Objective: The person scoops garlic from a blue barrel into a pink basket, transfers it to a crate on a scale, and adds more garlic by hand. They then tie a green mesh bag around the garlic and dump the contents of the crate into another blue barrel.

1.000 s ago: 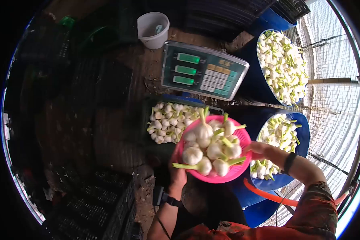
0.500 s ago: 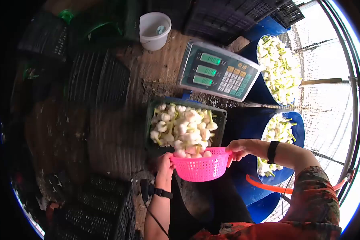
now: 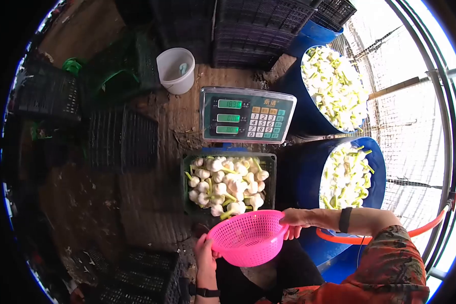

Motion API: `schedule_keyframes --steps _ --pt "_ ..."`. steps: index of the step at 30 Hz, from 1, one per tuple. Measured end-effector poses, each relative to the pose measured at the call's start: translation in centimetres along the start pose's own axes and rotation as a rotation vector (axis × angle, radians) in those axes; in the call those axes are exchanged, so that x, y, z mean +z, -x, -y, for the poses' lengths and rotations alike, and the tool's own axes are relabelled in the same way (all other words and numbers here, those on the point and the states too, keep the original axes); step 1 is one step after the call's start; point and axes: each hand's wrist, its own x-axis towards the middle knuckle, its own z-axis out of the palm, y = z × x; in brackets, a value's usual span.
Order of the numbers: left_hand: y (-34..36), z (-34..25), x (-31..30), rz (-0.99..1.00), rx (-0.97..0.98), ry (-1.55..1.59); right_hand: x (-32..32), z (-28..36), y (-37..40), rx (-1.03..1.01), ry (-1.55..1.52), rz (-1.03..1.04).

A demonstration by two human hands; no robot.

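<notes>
Both hands hold a pink perforated basket [image 3: 248, 238], whose visible inside shows no garlic. My left hand [image 3: 205, 253] is closed on its left rim, and my right hand [image 3: 292, 222] grips the right rim. Just beyond the basket is a dark crate [image 3: 271, 177] filled with white garlic bulbs [image 3: 228, 185] with green stems. Behind the crate stands a scale display [image 3: 248, 115] with lit green readouts and a keypad.
Two blue barrels [image 3: 301, 172] of garlic stand at the right, with an orange hose [image 3: 420, 230] near them. A white bucket [image 3: 177, 76] sits beyond the scale. Dark crates [image 3: 253, 30] are stacked at the back, and more crates [image 3: 124, 139] stand at the left.
The garlic that was tumbling from the pink basket now lies in the crate. Both hands and the basket have moved back toward my body. The view has shifted, and the top readout differs.
</notes>
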Motion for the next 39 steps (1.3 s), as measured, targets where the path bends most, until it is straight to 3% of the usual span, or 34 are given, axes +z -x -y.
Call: schedule_keyframes --steps 2,4,6,8,10,12,16,18,20,22,24,25,26,27,28,30,31,34,35,37,39 --pt "2.1 0.6 0.6 -0.092 -0.028 -0.035 0.4 -0.1 1.5 -0.034 0.008 -0.024" --pt "2.9 1.7 0.0 -0.093 -0.08 -0.053 0.5 0.3 3.2 -0.17 0.035 -0.217" --pt "3.2 2.5 -0.2 -0.046 -0.233 -0.128 0.1 0.4 3.9 -0.172 0.024 -0.241" --pt "4.3 3.0 0.6 -0.036 -0.196 -0.146 -1.0 -0.6 4.0 -0.409 0.115 -0.274" --pt "5.1 3.3 1.7 -0.073 -0.062 -0.103 -2.6 -0.8 5.5 -0.517 -0.228 -0.146" --pt "5.3 3.4 1.7 -0.071 -0.02 -0.098 -7.6 -3.6 4.7 -0.472 -0.514 -0.293" --pt "6.1 3.4 3.1 -0.091 -0.014 -0.034 -21.9 -16.7 -2.7 -0.607 -0.712 -1.15" --pt "5.9 4.2 3.3 -0.12 0.031 -0.017 -25.7 -20.3 -3.7 -0.315 -0.593 -1.167" --pt "6.9 3.8 3.4 -0.159 -0.062 -0.073 -27.0 -21.0 -4.8 -0.24 -0.532 -1.099" --pt "8.1 3.5 3.3 -0.232 -0.155 -0.145 -26.5 -18.9 -6.1 -0.478 -0.692 -0.988" --pt "9.0 3.1 4.5 -0.022 -0.084 -0.278 -29.4 -20.5 -15.6 -0.551 -0.671 -1.362" --pt "10.0 1.2 11.2 -0.343 -0.214 -0.209 -29.7 -19.6 -16.6 -0.613 -0.81 -1.383" --pt "9.2 2.1 9.2 -0.349 -0.212 -0.232 -29.5 -18.6 -16.9 -0.672 -0.953 -1.402" --pt "7.9 3.7 5.1 -0.29 -0.186 -0.315 -28.6 -17.0 -16.0 -0.597 -0.948 -1.579" --pt "7.3 4.6 3.1 -0.234 -0.163 -0.395 -28.3 -16.8 -14.6 -0.586 -0.965 -1.571" --pt "7.4 5.0 5.1 -0.295 -0.118 -0.391 -28.0 -17.3 -12.9 -0.614 -1.384 -0.982" --pt "7.1 5.3 6.0 -0.341 -0.055 -0.357 -29.2 -18.3 -14.5 -0.608 -1.396 -0.982" --pt "6.5 5.1 5.3 -0.225 -0.092 -0.477 -31.7 -18.7 -18.1 -0.712 -1.161 -0.62" --pt "6.3 5.3 5.2 -0.23 -0.09 -0.49 -31.2 -18.5 -19.4 -0.856 -1.285 -0.529" --pt "6.6 5.2 6.8 -0.284 -0.05 -0.504 -30.2 -18.5 -18.4 -0.847 -1.299 -0.467" --pt "6.4 5.2 4.5 -0.249 -0.078 -0.561 -29.6 -18.3 -14.3 -0.82 -1.219 -0.377"
